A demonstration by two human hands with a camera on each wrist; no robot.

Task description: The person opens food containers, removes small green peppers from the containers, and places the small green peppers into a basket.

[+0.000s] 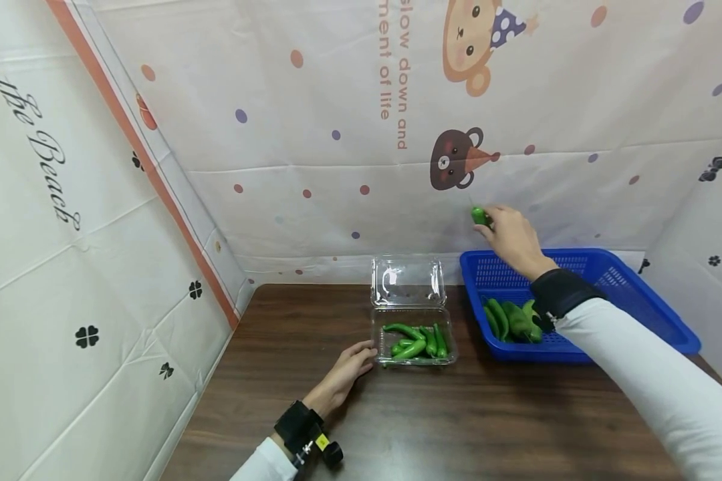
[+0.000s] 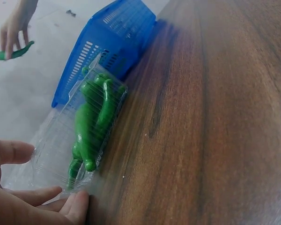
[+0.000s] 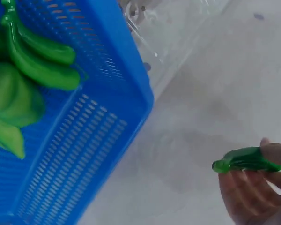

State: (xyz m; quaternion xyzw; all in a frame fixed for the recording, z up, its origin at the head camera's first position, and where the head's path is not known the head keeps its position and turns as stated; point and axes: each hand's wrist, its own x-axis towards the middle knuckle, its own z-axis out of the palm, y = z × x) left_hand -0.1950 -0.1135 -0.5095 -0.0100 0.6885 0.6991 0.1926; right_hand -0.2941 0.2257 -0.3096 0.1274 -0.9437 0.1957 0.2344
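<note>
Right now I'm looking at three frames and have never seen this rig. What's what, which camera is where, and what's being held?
No machine here: a person works with two bare hands, wearing three cameras. The wide picture comes from the head, looking down at a dark wooden table. The other two come from cameras strapped to each wrist.

On the table stand an open clear plastic clamshell box with several green chili peppers inside, and to its right a blue perforated plastic basket holding more.

The left hand rests open on the table, fingertips at the box's left edge. The right hand is raised above the basket's far end, pinching a single green chili pepper, seen closest in the right wrist view.
</note>
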